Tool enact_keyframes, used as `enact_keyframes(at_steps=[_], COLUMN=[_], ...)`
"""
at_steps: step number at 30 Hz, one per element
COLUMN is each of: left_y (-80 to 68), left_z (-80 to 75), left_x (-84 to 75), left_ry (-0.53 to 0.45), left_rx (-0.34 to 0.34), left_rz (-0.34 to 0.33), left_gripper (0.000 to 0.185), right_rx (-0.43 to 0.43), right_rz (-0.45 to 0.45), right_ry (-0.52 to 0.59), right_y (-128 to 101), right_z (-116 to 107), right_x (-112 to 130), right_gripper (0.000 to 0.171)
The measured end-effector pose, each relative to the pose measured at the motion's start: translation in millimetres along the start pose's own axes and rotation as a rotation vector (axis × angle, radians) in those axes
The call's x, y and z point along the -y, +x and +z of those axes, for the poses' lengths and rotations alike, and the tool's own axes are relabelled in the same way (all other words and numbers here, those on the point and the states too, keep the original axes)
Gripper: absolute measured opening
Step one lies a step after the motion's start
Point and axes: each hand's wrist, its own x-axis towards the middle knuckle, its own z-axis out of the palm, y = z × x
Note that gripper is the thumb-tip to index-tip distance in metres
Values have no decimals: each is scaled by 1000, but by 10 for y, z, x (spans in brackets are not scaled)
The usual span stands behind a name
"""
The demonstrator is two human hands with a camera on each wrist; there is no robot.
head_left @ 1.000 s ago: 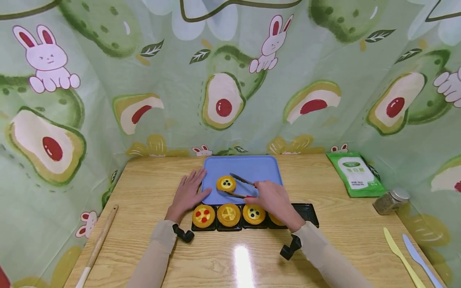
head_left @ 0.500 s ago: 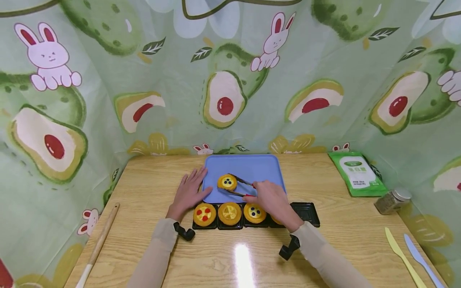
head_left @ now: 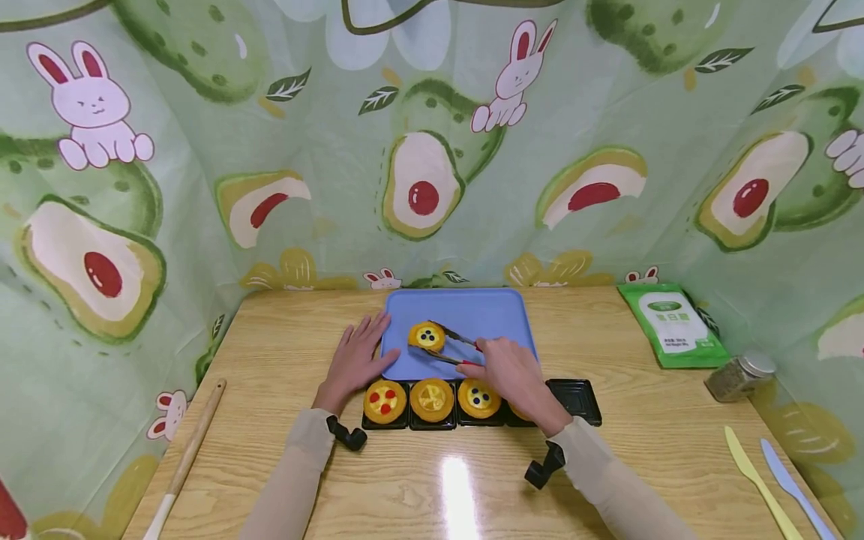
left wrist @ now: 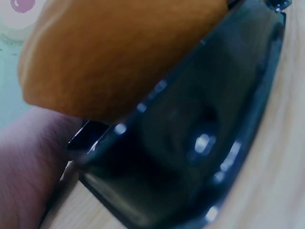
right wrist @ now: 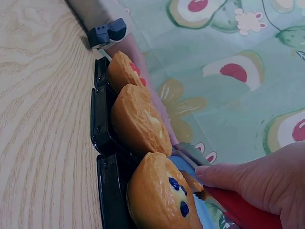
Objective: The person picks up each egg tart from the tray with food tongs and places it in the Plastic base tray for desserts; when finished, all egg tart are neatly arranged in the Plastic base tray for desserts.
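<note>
Your right hand (head_left: 508, 371) grips the tongs (head_left: 448, 346), tips pinching a blueberry tart (head_left: 426, 336) over the blue tray (head_left: 496, 315), near its front-left edge; back half of tray is bare. Left hand (head_left: 352, 361), fingers straight & flat, rests on the table (head_left: 270, 360) touching tray's left edge. Black tart holders (head_left: 574, 397) sit just in front.

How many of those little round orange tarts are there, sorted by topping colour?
Blue-dotted round orange tarts: 2
Red-dotted tart: 1
Pale-yellow-topped tart: 1
Half-hidden tart under the right hand, topping unseen: 1
Total: 5
</note>
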Motion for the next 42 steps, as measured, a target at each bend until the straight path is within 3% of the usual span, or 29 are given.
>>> enact_keyframes(at_steps=[22,32,42], left_y=[7,6,12], left_z=[-3,9,12], left_x=[4,20,11], left_ry=[0,7,6], left_rx=[7,-4,-12], left_rz=[-6,4,11], left_gripper=[84,84,86], right_rx=[-61,-34,-87], right_rz=[38,93,126], right_ry=[-10,5,38], right_y=[-173,-379,-679], right_z=[-211,-377,-503], right_x=[-143,-301,-442], right_gripper=[50,51,47])
